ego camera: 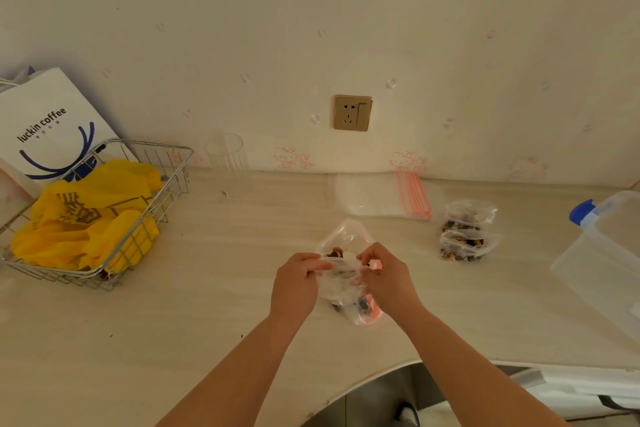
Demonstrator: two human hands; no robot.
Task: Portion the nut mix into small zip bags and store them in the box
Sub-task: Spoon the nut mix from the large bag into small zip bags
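Observation:
Over the middle of the table, my left hand and my right hand both pinch a small clear zip bag with a red seal strip. Brown nut mix shows inside it near its top and bottom. A larger clear bag with nut mix lies just behind the hands. Two filled small bags of nuts lie on the table to the right. A stack of unused zip bags with red strips lies flat near the wall. The clear plastic box with a blue clip stands at the right edge.
A wire basket holding a yellow plastic bag sits at the left, with a white paper coffee bag behind it. A clear glass stands by the wall. A wall socket is above. The table's front edge curves at bottom right.

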